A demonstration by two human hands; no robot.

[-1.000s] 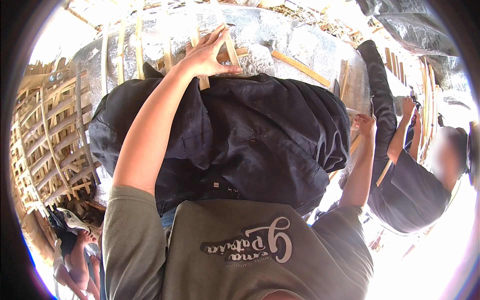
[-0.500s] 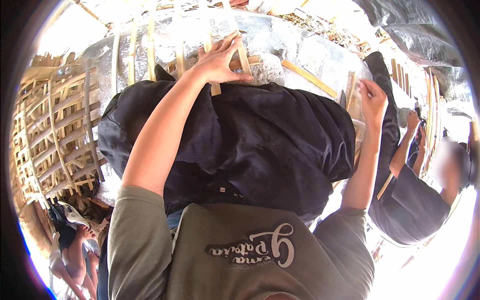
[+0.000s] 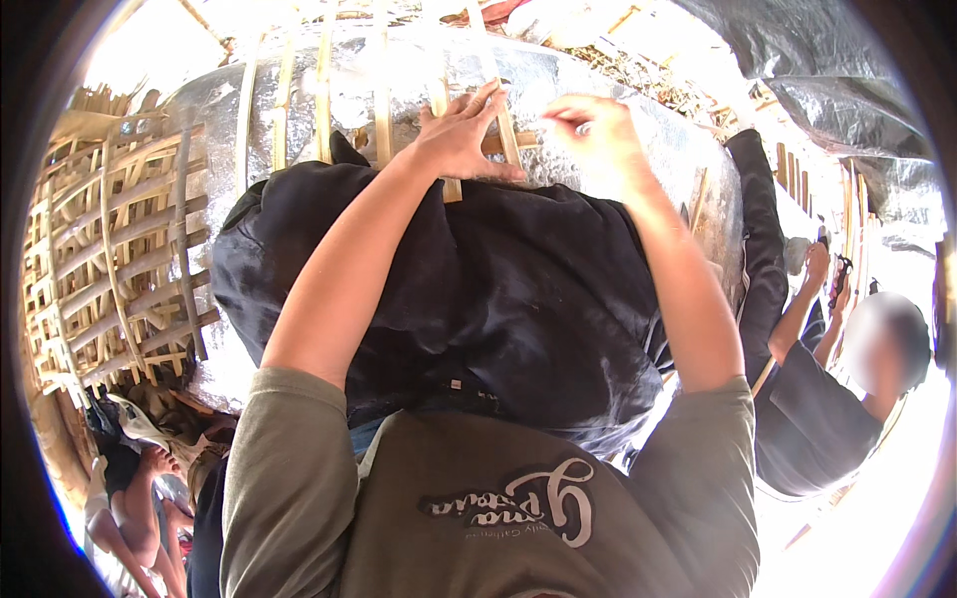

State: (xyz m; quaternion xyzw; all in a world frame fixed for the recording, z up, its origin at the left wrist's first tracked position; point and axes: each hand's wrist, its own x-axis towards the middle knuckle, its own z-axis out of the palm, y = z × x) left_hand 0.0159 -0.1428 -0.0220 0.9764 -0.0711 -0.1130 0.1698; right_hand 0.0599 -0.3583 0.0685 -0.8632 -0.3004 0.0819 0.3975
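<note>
My left hand (image 3: 461, 140) lies spread, palm down, over thin pale bamboo slats. Its thumb and fingers span a slanting slat (image 3: 505, 120), and another slat end (image 3: 453, 189) sticks out below the palm. My right hand (image 3: 603, 135) is raised to its right, bleached by glare. The fingers are curled toward the thumb; whatever they may hold cannot be made out. Several upright slats (image 3: 383, 100) stand in a row left of my hands, over a shiny plastic-like sheet (image 3: 209, 110). Dark cloth (image 3: 498, 289) covers my lap below.
A woven bamboo lattice panel (image 3: 120, 249) stands at the left. At the right a co-worker in a dark shirt (image 3: 812, 419) sits with raised hands holding a dark tool (image 3: 840, 279). Dark plastic sheeting (image 3: 797, 60) hangs at the upper right. Another person's bare legs (image 3: 140, 508) show at lower left.
My right hand has swung left and up from the right side to beside my left hand. The left hand keeps its spread hold on the slats; the whole view has shifted slightly.
</note>
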